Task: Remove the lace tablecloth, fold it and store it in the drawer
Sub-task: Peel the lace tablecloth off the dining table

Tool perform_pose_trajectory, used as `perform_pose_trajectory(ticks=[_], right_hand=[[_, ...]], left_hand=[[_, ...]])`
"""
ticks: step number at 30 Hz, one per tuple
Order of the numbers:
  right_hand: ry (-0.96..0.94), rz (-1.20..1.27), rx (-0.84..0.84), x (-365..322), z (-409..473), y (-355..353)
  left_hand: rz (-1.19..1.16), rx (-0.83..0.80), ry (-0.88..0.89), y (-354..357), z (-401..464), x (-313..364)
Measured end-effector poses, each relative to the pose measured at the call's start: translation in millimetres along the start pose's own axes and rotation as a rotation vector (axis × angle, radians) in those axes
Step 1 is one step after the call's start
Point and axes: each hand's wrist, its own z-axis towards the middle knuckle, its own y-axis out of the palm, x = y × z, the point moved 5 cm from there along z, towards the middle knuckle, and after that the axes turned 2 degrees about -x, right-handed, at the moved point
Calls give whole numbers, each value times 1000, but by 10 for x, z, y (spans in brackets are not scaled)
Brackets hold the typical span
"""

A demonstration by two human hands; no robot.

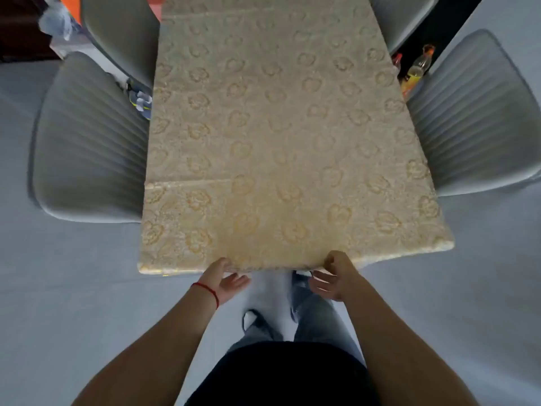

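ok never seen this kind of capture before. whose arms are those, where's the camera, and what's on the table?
There is no robot here. A person wears one wide-angle camera on the head, looking forward and down, so the arms entering from the bottom are their own.

The left hand, with a red thread bracelet on the wrist, and the right hand are both at the near edge of the table. Each seems to pinch the hem of the lace tablecloth, though the blur hides how firm the grip is.

The cream cloth with its flower pattern covers the whole tabletop and lies flat; nothing stands on it. Grey ribbed chairs are pushed in on both sides. Beyond the right edge, bottles stand lower down. The person's jeans and shoes show below the hands.
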Motion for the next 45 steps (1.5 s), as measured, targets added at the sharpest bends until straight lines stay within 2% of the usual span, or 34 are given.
perform_pose_trajectory(ticks=[4, 6, 8, 11, 13, 15, 18, 21, 24, 27, 29, 31, 35, 38, 41, 45], right_hand=[[-52, 170, 95, 110, 307, -266], [-23, 305, 75, 232, 416, -321], [-29, 449, 20, 197, 473, -318], [-79, 468, -16, 73, 506, -363], [-108, 344, 8, 55, 401, -404], [-153, 287, 88, 110, 266, -454], [-295, 374, 153, 133, 21, -489], [-445, 464, 118, -80, -238, -492], [-545, 470, 118, -438, -424, -504], [-647, 352, 118, -827, -535, -447], [-679, 215, 166, -1055, -565, -396], [-721, 112, 205, -1291, -548, -314], [-937, -190, 359, -1965, -525, -9], [-1054, -345, 384, -2533, -512, 317], [-1126, -391, 372, -3062, -463, 643], [-1211, -530, 383, -3857, -419, 1129]], left_hand=[[103, 35, 170, 53, 32, 24], [149, 105, 207, -24, 28, 9], [291, 138, 228, -57, -18, -19], [337, 209, 252, -163, -65, -38], [337, 188, 281, -210, -86, -49], [277, 132, 228, -207, -121, -117], [48, -41, 149, -152, -185, -161], [-22, -211, 183, -62, -301, -78], [44, -132, 231, -72, -379, -26], [84, -104, 285, 2, -503, -7], [121, 24, 399, 31, -595, 116], [123, 85, 527, 168, -693, 345], [-9, 14, 630, 767, -818, 972], [-27, 99, 701, 1199, -802, 1514], [130, 167, 774, 1661, -754, 2082], [169, 199, 885, 2407, -781, 2839]])
